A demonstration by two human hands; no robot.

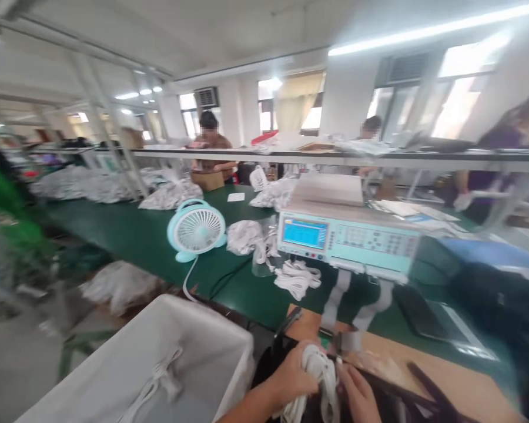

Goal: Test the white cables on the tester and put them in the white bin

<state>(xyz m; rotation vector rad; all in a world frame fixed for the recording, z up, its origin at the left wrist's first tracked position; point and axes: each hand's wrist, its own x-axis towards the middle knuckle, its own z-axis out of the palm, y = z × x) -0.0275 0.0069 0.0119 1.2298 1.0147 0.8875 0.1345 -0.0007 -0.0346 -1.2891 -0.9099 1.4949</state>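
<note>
Low in the head view, my left hand is wrapped round a coiled bundle of white cable. Beside it on the right, my right hand has its fingers pinched together at what looks like a small white end of the cable. Both hands are at the bench's front edge, just below a dark fixture that two grey ribbon cables join to a light-blue bench tester with a lit screen. Blur hides the exact contact between cable end and fixture.
A pale bin with some white cable in it stands at left. On the green bench are a blue fan, a white cable coil, bagged cables and a dark flat device. Co-workers sit beyond the shelf.
</note>
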